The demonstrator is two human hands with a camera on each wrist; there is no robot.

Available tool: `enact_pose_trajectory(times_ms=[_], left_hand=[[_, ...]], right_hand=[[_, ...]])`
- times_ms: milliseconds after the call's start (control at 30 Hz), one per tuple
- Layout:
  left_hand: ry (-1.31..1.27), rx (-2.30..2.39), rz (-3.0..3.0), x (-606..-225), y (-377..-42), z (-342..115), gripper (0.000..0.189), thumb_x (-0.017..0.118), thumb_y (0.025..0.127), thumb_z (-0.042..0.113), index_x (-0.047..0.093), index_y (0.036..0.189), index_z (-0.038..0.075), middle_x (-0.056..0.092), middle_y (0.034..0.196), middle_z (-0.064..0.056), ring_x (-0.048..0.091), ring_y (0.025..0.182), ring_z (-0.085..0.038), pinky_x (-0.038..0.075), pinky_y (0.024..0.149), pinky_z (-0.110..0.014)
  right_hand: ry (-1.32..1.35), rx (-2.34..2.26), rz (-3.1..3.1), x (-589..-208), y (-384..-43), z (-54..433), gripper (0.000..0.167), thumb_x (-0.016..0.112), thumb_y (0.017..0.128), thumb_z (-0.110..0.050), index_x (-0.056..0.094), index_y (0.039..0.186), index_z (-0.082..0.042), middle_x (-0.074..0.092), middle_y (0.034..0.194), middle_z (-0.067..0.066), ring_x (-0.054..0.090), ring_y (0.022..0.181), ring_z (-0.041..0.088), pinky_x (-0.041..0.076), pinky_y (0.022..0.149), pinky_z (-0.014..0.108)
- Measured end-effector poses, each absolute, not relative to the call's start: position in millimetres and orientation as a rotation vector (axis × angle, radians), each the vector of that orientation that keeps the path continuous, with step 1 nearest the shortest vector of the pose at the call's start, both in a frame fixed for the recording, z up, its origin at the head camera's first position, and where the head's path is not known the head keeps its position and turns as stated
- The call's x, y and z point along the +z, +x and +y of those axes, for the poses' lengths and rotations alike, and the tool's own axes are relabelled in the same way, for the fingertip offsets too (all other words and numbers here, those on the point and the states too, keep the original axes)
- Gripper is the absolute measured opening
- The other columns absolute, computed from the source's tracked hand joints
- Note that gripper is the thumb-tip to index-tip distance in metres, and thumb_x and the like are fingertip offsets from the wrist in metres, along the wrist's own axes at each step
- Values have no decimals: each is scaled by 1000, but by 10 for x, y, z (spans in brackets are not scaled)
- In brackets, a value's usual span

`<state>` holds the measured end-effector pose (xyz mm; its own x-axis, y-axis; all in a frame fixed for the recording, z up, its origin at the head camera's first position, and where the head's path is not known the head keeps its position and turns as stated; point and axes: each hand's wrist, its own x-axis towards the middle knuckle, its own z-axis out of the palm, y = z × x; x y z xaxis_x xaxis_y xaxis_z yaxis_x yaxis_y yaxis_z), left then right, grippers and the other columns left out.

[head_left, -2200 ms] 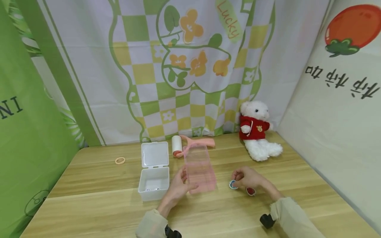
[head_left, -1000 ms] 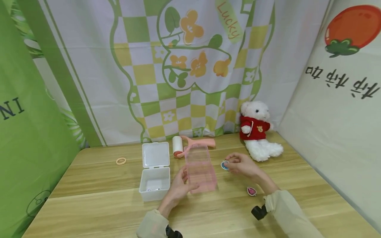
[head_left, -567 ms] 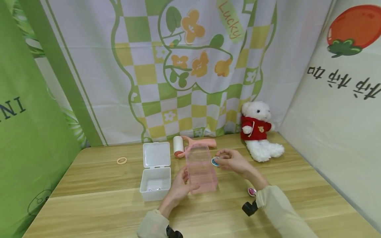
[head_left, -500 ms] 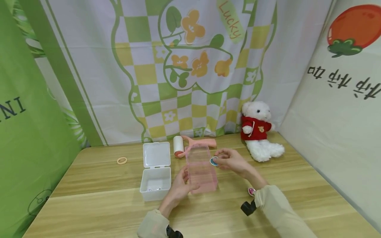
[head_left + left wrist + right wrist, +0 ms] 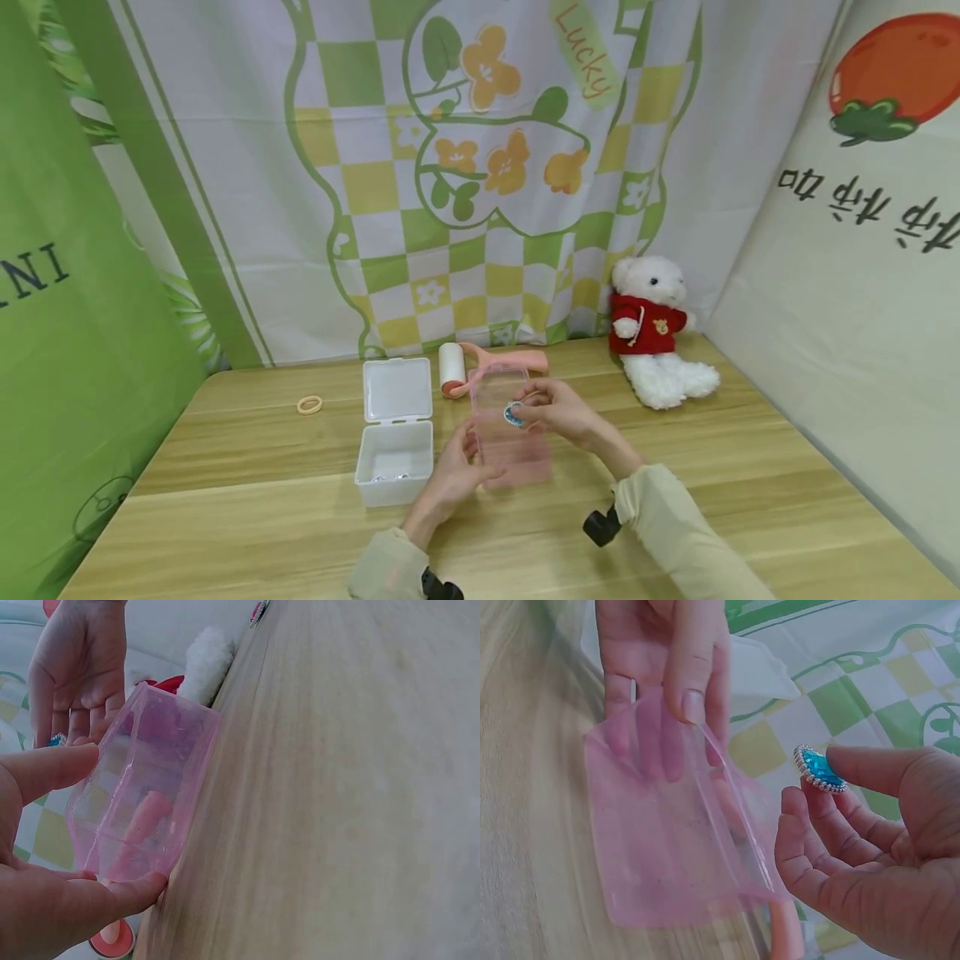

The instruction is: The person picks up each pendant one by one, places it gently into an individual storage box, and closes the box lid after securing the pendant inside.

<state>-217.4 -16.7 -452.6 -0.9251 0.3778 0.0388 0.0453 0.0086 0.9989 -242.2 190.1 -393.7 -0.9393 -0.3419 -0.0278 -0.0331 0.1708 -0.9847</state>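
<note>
My right hand (image 5: 558, 412) pinches an oval blue rhinestone with a silver beaded rim (image 5: 825, 772) between thumb and fingers. It holds the stone above the clear pink plastic box (image 5: 517, 473), whose lid stands open at the back. With my left hand (image 5: 448, 477) I hold that box by its left side, thumb on the near edge and fingers along the wall. In the left wrist view, a pink rhinestone (image 5: 258, 612) lies on the table at the top; my right sleeve hides it in the head view.
Left of the pink box stands an open white lidded box (image 5: 393, 492) with small shiny pieces inside. Behind are a lint roller (image 5: 517, 360) with a pink handle and a white plush bear (image 5: 652, 333) in red. A beige ring (image 5: 309, 405) lies far left.
My right hand has lifted the blue rhinestone off the table and carried it leftward to above the pink box. My left hand keeps its place on the box.
</note>
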Motion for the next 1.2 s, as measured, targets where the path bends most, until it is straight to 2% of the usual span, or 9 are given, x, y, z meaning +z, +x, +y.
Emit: enact_pose_trajectory(times_ms=[100, 233, 500, 733, 867, 1033, 1133, 1200], left_hand=[[434, 1999, 2046, -4534, -2183, -159, 89, 72, 79, -1, 16, 148, -7, 33, 143, -33, 30, 133, -48, 30, 108, -55], [428, 1997, 2043, -4531, -2191, -154, 89, 73, 80, 1, 17, 149, -5, 33, 144, -32, 30, 134, -46, 29, 108, -55], [437, 2009, 2046, -4506, -2173, -145, 85, 72, 80, 1, 22, 148, -4, 35, 144, -28, 33, 133, -43, 34, 106, -53], [433, 2001, 2046, -4500, -2175, -159, 86, 72, 80, 3, 20, 149, -3, 24, 148, -33, 24, 137, -47, 29, 108, -55], [436, 1991, 2052, -4515, -2179, -177, 87, 72, 80, 3, 20, 149, -3, 24, 149, -33, 23, 137, -48, 29, 108, -56], [442, 1980, 2064, -4519, -2183, -185, 87, 73, 79, 4, 22, 149, -2, 40, 140, -26, 36, 131, -40, 38, 103, -48], [458, 1982, 2080, -4516, -2181, -184, 87, 74, 78, 4, 23, 148, -3, 48, 130, -21, 46, 123, -34, 44, 95, -40], [464, 1996, 2079, -4512, -2179, -178, 86, 74, 77, 2, 24, 147, -3, 51, 126, -20, 49, 119, -33, 45, 92, -37]], right_hand=[[-391, -1817, 2222, -3975, -2438, 1839, 30, 63, 91, -7, 51, 112, 10, 65, 91, 10, 64, 85, 27, 54, 79, 45], [-433, -1770, 2249, -4017, -2465, 1761, 31, 65, 90, -8, 53, 111, 11, 66, 93, 12, 64, 83, 21, 52, 83, 51], [-619, -1629, 2285, -4080, -2544, 1670, 17, 65, 86, 2, 58, 97, 13, 65, 83, 10, 61, 77, 13, 53, 73, 31], [-708, -1343, 2393, -3993, -2569, 1619, 19, 69, 80, 6, 61, 96, 8, 64, 90, 12, 61, 82, 16, 53, 72, 28], [-722, -1100, 2435, -3920, -2591, 1570, 19, 72, 78, 6, 63, 94, 3, 64, 91, 9, 60, 83, 15, 52, 71, 26], [-778, -905, 2421, -3869, -2633, 1478, 16, 71, 75, 9, 65, 88, 1, 64, 84, 4, 57, 71, 11, 51, 62, 26], [-795, -834, 2419, -3873, -2653, 1429, 16, 70, 73, 11, 66, 85, 0, 63, 76, 2, 53, 58, 9, 46, 51, 21], [-777, -783, 2438, -3876, -2657, 1401, 16, 71, 72, 10, 66, 83, -2, 63, 73, 0, 52, 56, 9, 42, 47, 18]])
